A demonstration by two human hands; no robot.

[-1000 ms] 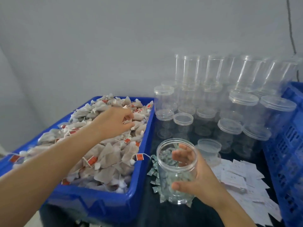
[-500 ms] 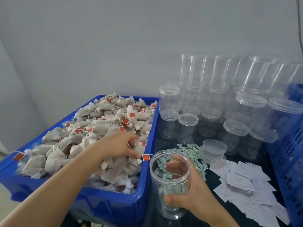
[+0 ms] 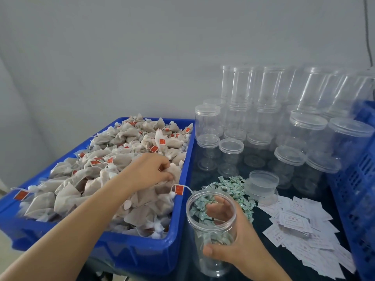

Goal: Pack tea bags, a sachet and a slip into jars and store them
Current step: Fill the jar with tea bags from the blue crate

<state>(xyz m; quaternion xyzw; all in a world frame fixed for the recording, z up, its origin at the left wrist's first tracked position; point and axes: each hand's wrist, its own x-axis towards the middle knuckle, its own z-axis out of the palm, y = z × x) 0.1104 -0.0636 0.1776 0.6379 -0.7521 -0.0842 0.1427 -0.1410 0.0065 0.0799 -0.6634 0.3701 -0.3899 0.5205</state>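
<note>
Gripping the clear open jar near the front edge of the dark table, the right hand wraps it from the right side, thumb across the near wall and fingers curled round the far wall; the jar stands upright and looks empty, the green showing through it being what lies behind. Just left of it sits the blue crate, heaped with tea bags on strings with red tags. The left hand reaches into the heap, fingertips pinching one tea bag near the crate's right wall, apart from the jar. Behind the jar lies a pile of small green sachets, and to its right a spread of white paper slips. Farther back stand many empty lidded jars, some stacked.
</note>
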